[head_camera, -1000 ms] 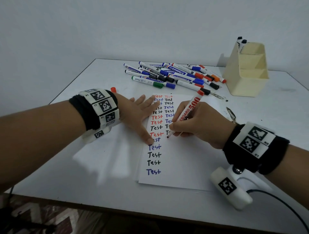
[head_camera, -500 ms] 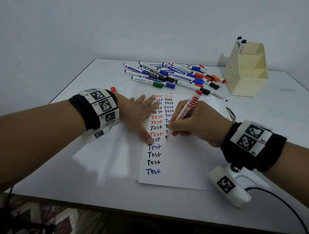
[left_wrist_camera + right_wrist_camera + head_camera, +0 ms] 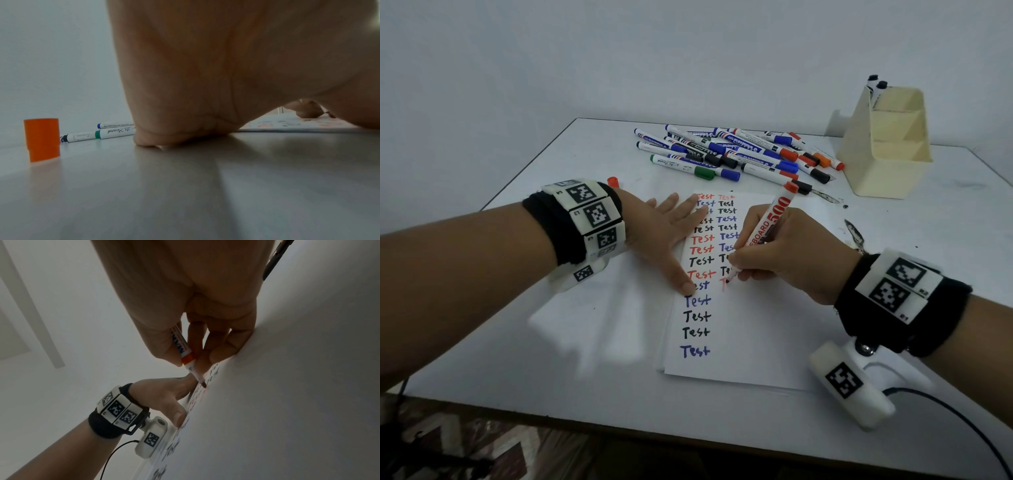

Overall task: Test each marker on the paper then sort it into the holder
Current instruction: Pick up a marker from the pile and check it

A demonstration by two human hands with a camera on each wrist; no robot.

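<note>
My right hand [image 3: 774,255] grips an uncapped red marker [image 3: 774,219] like a pen, its tip on the white paper [image 3: 756,329] beside two columns of "Test" words. A faint red stroke shows at the tip. In the right wrist view the red marker [image 3: 186,356] sits pinched between thumb and fingers, tip touching the sheet. My left hand [image 3: 671,240] lies flat with spread fingers on the paper's left edge, holding it down. An orange-red cap [image 3: 42,139] stands on the table behind my left wrist. The cream holder [image 3: 887,144] stands at the back right with two black-capped markers in it.
A heap of several capped markers [image 3: 736,154] in blue, black, red, green and orange lies at the back middle of the white table [image 3: 585,359]. Ink smudges mark the table near the holder. A cable [image 3: 962,421] trails off my right wrist camera.
The marker tip has moved slightly left and down on the paper, and a new red stroke has appeared under the right column. My left hand has stayed still.
</note>
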